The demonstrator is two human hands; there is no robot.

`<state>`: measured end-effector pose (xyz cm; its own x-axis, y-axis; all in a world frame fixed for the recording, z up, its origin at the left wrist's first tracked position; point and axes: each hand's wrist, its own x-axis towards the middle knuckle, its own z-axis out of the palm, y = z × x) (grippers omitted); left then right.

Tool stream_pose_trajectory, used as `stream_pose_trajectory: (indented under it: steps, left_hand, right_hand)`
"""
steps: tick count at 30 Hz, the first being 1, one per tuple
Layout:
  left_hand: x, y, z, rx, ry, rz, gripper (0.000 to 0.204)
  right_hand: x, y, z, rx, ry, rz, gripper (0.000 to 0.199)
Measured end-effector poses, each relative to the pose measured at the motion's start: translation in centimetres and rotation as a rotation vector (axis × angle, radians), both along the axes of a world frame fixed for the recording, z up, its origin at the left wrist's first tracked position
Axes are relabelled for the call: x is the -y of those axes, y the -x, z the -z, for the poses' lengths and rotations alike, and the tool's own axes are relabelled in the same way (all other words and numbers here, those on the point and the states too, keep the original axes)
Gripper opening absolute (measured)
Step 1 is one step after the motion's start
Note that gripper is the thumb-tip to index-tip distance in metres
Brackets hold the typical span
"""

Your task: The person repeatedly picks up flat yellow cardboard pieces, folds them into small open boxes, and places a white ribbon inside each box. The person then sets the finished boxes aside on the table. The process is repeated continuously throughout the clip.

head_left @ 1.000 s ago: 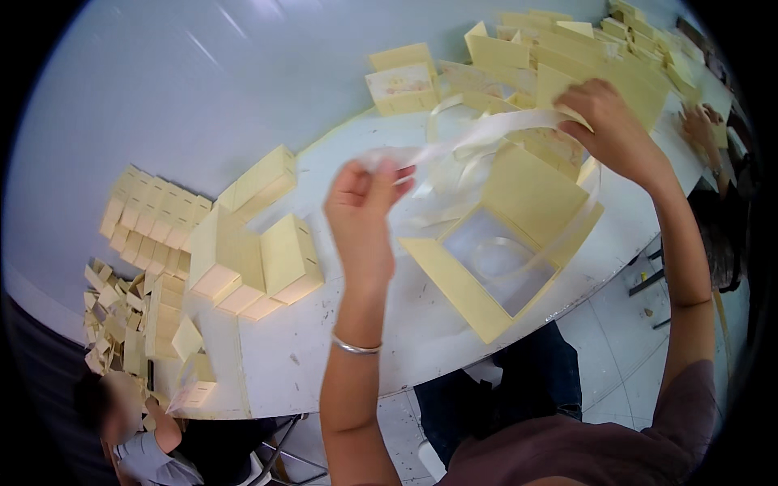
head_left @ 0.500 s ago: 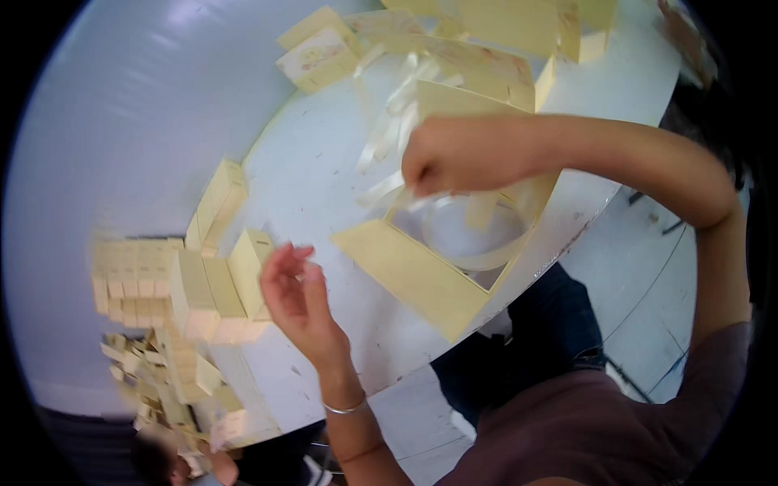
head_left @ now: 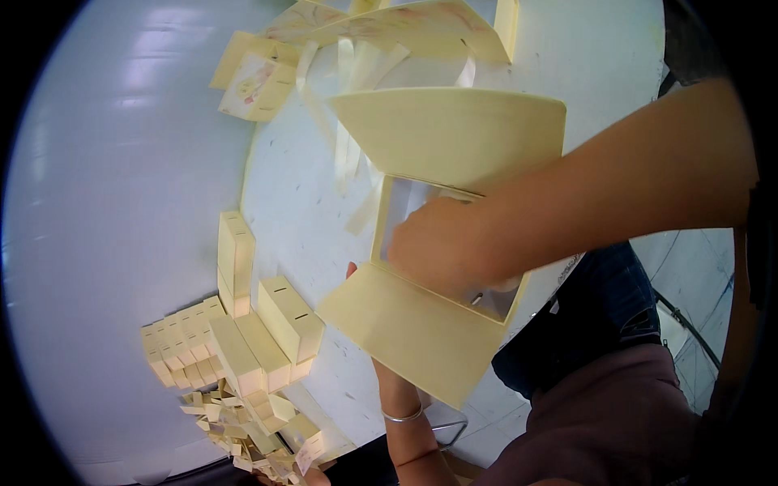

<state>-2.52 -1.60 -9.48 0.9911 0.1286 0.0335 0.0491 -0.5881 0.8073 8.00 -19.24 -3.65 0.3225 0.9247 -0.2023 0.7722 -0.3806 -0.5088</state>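
A cream cardboard box (head_left: 378, 217) lies opened out in front of me, with one broad flap (head_left: 462, 134) standing on its far side and another flap (head_left: 421, 328) spread toward me. My right hand (head_left: 438, 243) reaches down into its tray, knuckles up; the fingers are hidden. Beside that hand a small metallic-looking piece (head_left: 476, 299) shows in the tray. Only a fingertip of my left hand (head_left: 352, 270) shows past the near flap's left edge, and its wrist comes out below; the flap covers the rest. Pale ribbons (head_left: 347, 154) trail left of the far flap.
Cream boxes (head_left: 279, 336) stand grouped at the left, with a row of smaller ones (head_left: 182, 336) and a heap of cream pieces (head_left: 231, 425) nearby. More opened boxes (head_left: 405, 28) lie at the far side. The white table's (head_left: 284, 194) edge runs close to my body.
My right hand has gone down into the box tray from above it. The left hand has moved from over the table to beneath the near flap. The whole view has shifted.
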Motion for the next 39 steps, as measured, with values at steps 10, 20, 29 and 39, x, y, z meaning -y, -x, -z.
stream_pose_trajectory:
  steps: [10, 20, 29, 39]
  left_hand:
    - [0.9, -1.1, -0.7, -0.079, -0.247, 0.082, 0.039]
    - [1.6, -1.8, -0.8, -0.088, -0.329, 0.14, 0.03]
    - [-1.9, -0.3, -2.7, -0.027, -0.34, 0.009, 0.021]
    - [-9.4, 9.7, -2.1, -0.04, -0.104, -0.455, 0.006]
  right_hand:
    - [-0.9, 0.0, 2.5, 0.083, -0.125, 0.089, 0.008]
    - [-1.9, 0.3, 3.3, 0.025, -0.14, 0.149, 0.01]
    - [0.2, -0.3, -0.8, -0.007, -0.073, 0.282, 0.025]
    - [9.0, -2.9, -3.6, 0.264, -0.631, 0.713, 0.016]
